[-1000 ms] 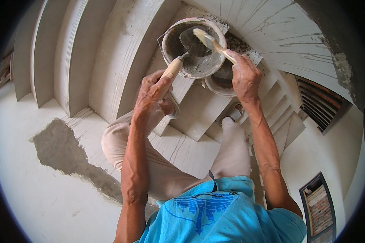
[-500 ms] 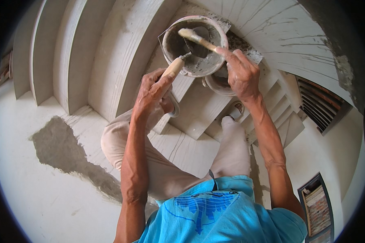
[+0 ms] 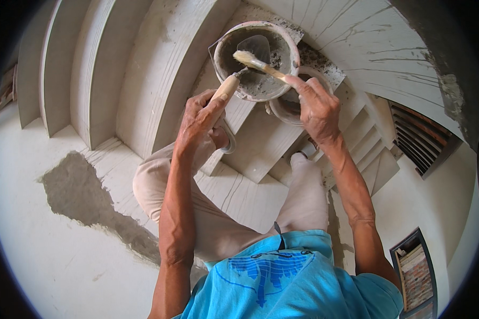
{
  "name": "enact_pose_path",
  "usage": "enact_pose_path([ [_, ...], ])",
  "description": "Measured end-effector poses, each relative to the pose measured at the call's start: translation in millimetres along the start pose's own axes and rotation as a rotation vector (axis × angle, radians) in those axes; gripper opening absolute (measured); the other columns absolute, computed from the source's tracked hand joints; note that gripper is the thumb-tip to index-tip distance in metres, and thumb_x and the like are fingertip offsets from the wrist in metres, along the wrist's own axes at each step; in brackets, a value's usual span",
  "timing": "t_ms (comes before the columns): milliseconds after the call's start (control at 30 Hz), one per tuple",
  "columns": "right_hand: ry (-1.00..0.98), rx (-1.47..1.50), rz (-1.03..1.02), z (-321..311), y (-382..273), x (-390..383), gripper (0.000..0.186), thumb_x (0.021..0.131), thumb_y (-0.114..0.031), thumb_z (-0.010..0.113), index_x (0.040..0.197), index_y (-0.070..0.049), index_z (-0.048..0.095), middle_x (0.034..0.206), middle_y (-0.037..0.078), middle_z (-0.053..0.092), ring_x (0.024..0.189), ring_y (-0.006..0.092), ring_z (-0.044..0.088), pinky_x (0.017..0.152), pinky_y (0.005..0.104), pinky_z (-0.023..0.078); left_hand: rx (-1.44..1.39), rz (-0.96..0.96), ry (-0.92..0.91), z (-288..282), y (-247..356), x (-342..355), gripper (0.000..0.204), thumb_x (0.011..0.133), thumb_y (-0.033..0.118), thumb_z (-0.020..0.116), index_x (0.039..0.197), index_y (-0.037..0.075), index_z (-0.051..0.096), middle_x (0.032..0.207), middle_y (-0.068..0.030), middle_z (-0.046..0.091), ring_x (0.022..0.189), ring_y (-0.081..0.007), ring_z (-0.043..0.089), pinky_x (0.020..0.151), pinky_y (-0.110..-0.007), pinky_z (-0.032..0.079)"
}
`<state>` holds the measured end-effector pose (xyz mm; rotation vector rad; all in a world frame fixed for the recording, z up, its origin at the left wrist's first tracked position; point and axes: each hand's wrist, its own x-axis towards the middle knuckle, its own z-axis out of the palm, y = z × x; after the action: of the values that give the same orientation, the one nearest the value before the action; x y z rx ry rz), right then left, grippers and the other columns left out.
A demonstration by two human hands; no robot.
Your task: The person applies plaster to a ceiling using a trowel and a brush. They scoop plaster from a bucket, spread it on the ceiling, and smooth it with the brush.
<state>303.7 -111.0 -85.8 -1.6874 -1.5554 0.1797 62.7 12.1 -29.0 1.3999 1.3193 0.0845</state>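
Note:
My left hand (image 3: pixel 201 117) is closed around the wooden handle of a trowel (image 3: pixel 226 89), whose grey blade reaches into a bucket. The bucket (image 3: pixel 294 36) has a pale, cement-smeared rim and wet grey mortar (image 3: pixel 271 85) inside. In my right hand (image 3: pixel 319 106) is a paintbrush (image 3: pixel 258 64) with pale bristles, gripped by its handle end. It crosses over the bucket's opening, bristles toward the left, above the trowel blade. Whether the bristles touch the blade, I cannot tell.
Below and right of the bucket, partly hidden, stands a second bucket (image 3: pixel 287 110). Stairs (image 3: pixel 138 69) climb at the left, and more steps (image 3: pixel 266 143) go down beneath my legs. A dark grey patch (image 3: pixel 85 191) marks the white wall; a slatted opening (image 3: pixel 423 135) is at the right.
The trowel blade has tilted and now shows flatter and higher in the bucket. The paintbrush has moved slightly down and left, over the trowel's neck.

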Motion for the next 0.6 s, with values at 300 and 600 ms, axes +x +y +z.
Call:
enact_pose_path([
  [300,0.008,0.050,0.010,-3,1,-3,0.046,0.081,0.006,0.062,0.124,-0.011,0.069,0.079,0.009,0.058,0.065,0.0266,0.063,0.059,0.0396,0.053,-0.003,0.050,0.014,-1,-10,5,0.041,0.092,0.041,0.064,0.091,0.000,0.065,0.066,-0.0015,0.051,0.054,-0.0089,0.049,0.046,-0.028,0.039],
  [600,0.097,0.001,0.026,12,14,4,0.041,0.082,0.007,0.060,0.118,-0.010,0.069,0.083,0.011,0.062,0.067,0.0310,0.066,0.059,0.0403,0.054,0.024,0.014,-0.017,1,6,-3,0.041,0.092,0.039,0.065,0.097,-0.001,0.067,0.066,0.0001,0.050,0.054,-0.0090,0.049,0.048,-0.028,0.040],
])
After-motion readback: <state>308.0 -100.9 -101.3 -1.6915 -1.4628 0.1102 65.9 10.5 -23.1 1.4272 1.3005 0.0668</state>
